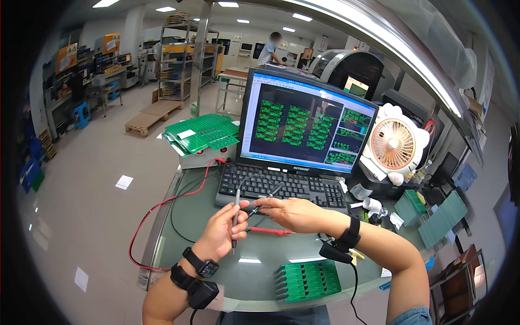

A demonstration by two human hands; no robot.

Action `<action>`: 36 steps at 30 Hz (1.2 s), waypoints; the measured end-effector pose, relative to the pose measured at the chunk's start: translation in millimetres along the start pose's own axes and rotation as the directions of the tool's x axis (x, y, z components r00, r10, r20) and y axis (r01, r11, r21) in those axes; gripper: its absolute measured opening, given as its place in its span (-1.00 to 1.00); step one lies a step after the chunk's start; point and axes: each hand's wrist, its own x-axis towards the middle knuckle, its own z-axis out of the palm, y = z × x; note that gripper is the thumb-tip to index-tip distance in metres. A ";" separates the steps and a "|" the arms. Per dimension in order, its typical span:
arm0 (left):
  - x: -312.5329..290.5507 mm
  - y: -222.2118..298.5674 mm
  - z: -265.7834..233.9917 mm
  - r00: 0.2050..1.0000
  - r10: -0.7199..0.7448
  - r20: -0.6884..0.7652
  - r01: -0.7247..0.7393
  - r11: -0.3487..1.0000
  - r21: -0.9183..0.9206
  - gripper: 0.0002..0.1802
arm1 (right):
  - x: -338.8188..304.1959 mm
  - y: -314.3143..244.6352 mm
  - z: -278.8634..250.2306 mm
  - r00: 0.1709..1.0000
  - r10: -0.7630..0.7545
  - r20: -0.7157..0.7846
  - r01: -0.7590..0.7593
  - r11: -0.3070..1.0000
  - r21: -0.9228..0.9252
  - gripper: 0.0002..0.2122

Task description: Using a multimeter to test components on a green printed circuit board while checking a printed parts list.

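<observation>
My left hand [219,233] is closed round a slim grey pen-like probe [236,216], its thin tip pointing down over the table. Close beside it, my right hand [290,212] is closed, fingertips pinching a dark slim stick [276,189] that slants towards the left hand; its exact kind is unclear. Under the right hand lies a red test probe [270,231] on the grey-green tabletop. Nearer to me sits a stack of green circuit boards [307,280]. Behind both hands is a black keyboard [292,187].
A monitor [303,124] shows green board layouts. At its left, green circuit boards [200,132] lie on a box with a red lead [154,208] plugged in. A white fan [392,142] and small bottles stand at right. Another person [269,50] is far back.
</observation>
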 end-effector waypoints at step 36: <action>-11.7 2.5 32.7 0.930 0.249 0.270 -0.009 -0.720 0.694 -0.83 | -105.5 -12.7 -57.1 0.700 0.714 -0.019 -0.201 0.222 0.954 -0.77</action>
